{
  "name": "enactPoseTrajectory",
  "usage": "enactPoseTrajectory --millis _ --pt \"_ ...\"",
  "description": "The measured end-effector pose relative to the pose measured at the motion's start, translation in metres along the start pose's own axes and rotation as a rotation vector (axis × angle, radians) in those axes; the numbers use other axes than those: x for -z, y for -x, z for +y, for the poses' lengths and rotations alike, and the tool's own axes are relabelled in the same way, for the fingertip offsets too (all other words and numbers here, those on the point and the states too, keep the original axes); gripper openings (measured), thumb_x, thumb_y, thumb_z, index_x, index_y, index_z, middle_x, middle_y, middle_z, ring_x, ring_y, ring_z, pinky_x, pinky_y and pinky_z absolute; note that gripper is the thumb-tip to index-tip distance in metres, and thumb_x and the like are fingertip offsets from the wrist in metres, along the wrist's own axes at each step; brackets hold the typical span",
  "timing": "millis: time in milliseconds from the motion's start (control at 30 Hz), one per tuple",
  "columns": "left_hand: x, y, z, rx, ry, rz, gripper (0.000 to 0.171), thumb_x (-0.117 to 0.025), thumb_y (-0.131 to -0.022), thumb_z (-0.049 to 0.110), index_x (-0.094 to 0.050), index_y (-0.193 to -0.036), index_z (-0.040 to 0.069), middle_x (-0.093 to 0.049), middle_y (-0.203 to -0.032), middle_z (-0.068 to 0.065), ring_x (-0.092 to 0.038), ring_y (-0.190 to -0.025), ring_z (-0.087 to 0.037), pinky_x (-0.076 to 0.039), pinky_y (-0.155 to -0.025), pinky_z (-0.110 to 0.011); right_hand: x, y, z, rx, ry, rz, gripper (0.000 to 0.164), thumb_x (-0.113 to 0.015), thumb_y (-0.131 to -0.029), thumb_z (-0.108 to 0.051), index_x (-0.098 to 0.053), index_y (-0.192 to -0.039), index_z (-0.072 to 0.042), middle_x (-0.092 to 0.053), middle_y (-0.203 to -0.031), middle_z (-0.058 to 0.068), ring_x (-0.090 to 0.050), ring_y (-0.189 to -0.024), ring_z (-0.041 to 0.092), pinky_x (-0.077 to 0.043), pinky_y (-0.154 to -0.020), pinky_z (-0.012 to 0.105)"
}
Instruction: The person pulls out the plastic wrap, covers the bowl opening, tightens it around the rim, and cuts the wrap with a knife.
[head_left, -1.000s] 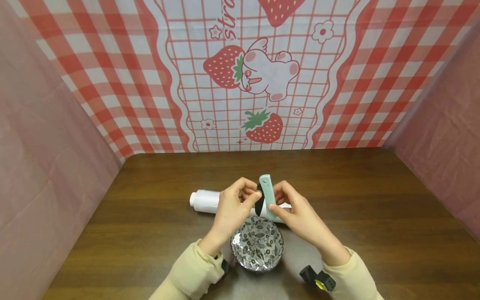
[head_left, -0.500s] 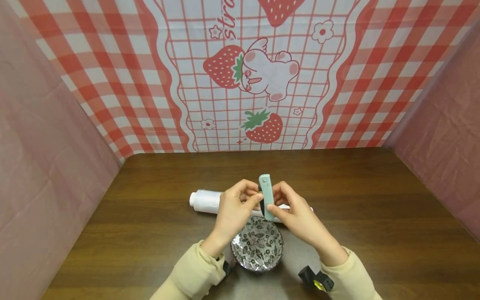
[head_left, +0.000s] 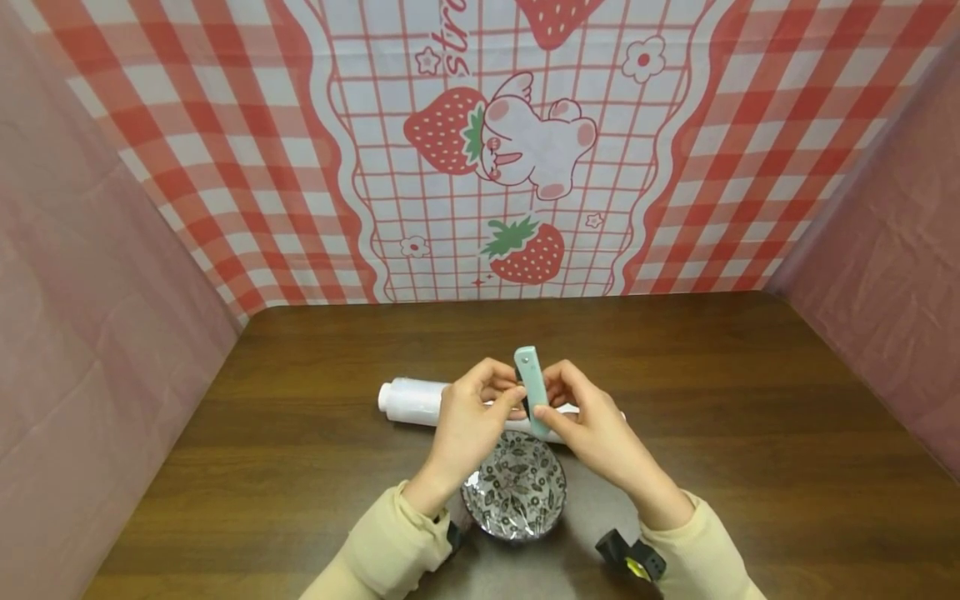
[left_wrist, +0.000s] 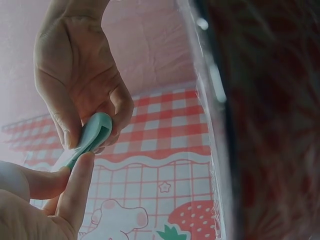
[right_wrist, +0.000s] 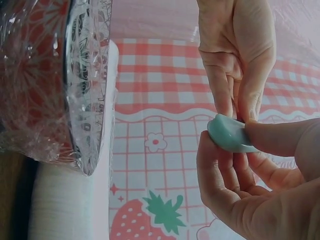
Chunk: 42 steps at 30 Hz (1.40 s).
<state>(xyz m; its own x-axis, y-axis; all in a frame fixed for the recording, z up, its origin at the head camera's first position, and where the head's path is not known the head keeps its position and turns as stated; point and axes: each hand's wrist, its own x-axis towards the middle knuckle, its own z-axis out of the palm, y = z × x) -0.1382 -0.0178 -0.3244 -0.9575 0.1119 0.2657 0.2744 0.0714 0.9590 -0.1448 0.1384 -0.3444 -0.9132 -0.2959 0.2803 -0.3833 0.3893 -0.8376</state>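
A folding knife (head_left: 531, 387) with a mint-green handle and a black blade is held upright between both hands, above the far rim of a bowl. My right hand (head_left: 592, 417) grips the handle between thumb and fingers. My left hand (head_left: 468, 417) pinches the blade side, where a sliver of black shows beside the handle. In the right wrist view the handle (right_wrist: 232, 135) rests on the right fingers with the thumb on top. The left wrist view shows a slot along the handle (left_wrist: 97, 130), with left fingertips at it. Most of the blade is hidden.
A dark-patterned bowl (head_left: 516, 492) covered in clear plastic wrap stands below the hands. Behind it a white roll of cling film (head_left: 412, 402) lies across the brown wooden table (head_left: 300, 483). A checked strawberry cloth (head_left: 525, 150) hangs at the back, pink cloth (head_left: 97, 292) at the sides.
The black blade, standing out from the handle a second ago, has swung in toward it and is now mostly behind the green handle. The bowl and roll stay put.
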Motion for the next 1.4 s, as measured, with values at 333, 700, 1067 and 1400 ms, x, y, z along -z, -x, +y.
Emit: enactPoseTrajectory --millis 333,700,1067,1400 --pt "0.002 0.0 0.002 -0.005 0.011 -0.019 0.009 -0.057 -0.082 -0.008 -0.056 -0.091 -0.011 -0.061 -0.083 -0.025 -0.065 -0.075 -0.034 -0.055 -0.064 -0.027 0.001 -0.001 -0.001 0.002 -0.011 0.009 0.02 -0.06 -0.084 0.0 -0.051 -0.101 -0.004 -0.056 -0.086 0.007 -0.054 -0.082 0.015 -0.052 -0.07 0.026" --pt "0.005 -0.004 -0.009 0.0 0.056 -0.07 0.011 -0.056 -0.084 -0.006 -0.056 -0.094 -0.008 -0.06 -0.086 -0.025 -0.064 -0.076 -0.035 -0.055 -0.064 -0.029 0.003 -0.001 -0.003 -0.039 -0.063 0.004 0.018 -0.059 -0.087 -0.006 -0.051 -0.102 -0.002 -0.056 -0.089 0.01 -0.054 -0.083 0.015 -0.05 -0.07 0.025" --pt "0.003 -0.006 -0.026 -0.006 0.023 -0.127 0.009 -0.061 -0.084 0.004 -0.059 -0.093 0.0 -0.064 -0.082 -0.015 -0.064 -0.068 -0.019 -0.055 -0.062 -0.03 0.004 0.0 -0.004 -0.06 -0.11 0.022 0.018 -0.057 -0.089 -0.011 -0.053 -0.104 0.0 -0.059 -0.089 0.012 -0.055 -0.081 0.011 -0.052 -0.067 0.025" --pt "0.004 -0.005 -0.02 -0.014 -0.012 -0.13 0.01 -0.063 -0.084 0.006 -0.057 -0.089 0.001 -0.064 -0.08 -0.014 -0.064 -0.067 -0.02 -0.054 -0.061 -0.026 0.007 0.0 -0.005 -0.059 -0.111 0.009 0.018 -0.059 -0.087 -0.009 -0.054 -0.101 0.001 -0.058 -0.088 0.012 -0.056 -0.081 0.011 -0.052 -0.067 0.025"
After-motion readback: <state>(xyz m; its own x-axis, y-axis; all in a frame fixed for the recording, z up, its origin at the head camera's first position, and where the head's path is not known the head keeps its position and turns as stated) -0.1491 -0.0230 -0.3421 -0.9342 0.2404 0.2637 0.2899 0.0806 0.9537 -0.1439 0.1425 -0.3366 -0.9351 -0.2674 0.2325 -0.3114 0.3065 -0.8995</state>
